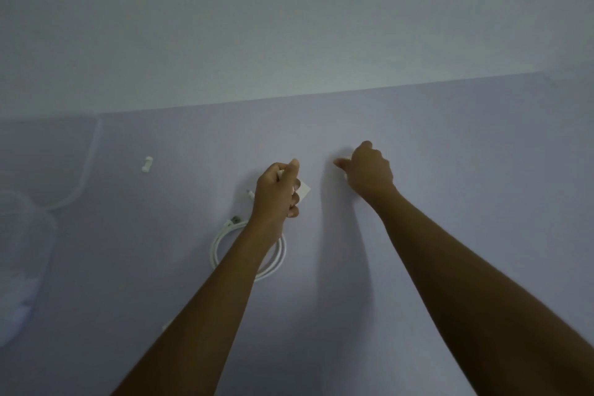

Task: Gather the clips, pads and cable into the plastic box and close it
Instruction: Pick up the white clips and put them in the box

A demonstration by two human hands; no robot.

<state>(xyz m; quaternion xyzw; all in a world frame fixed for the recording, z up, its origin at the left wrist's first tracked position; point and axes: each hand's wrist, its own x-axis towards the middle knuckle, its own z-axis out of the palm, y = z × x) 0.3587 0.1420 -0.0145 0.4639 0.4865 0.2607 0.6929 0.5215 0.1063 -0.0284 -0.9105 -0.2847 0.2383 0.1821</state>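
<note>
My left hand (281,191) is curled round small white pieces, a white pad (304,191) sticking out from under its fingers. My right hand (368,172) is curled over something small and white on the table; what it is stays hidden. A coiled white cable (221,246) lies beneath my left forearm, its plug end (235,219) pointing up. A single white clip (147,164) lies further left. The clear plastic box (25,244) stands at the left edge, with its clear lid (82,170) lying behind it.
The pale lilac table (450,145) meets a plain wall at the back. A small white piece (166,326) peeks out beside my left forearm near the front.
</note>
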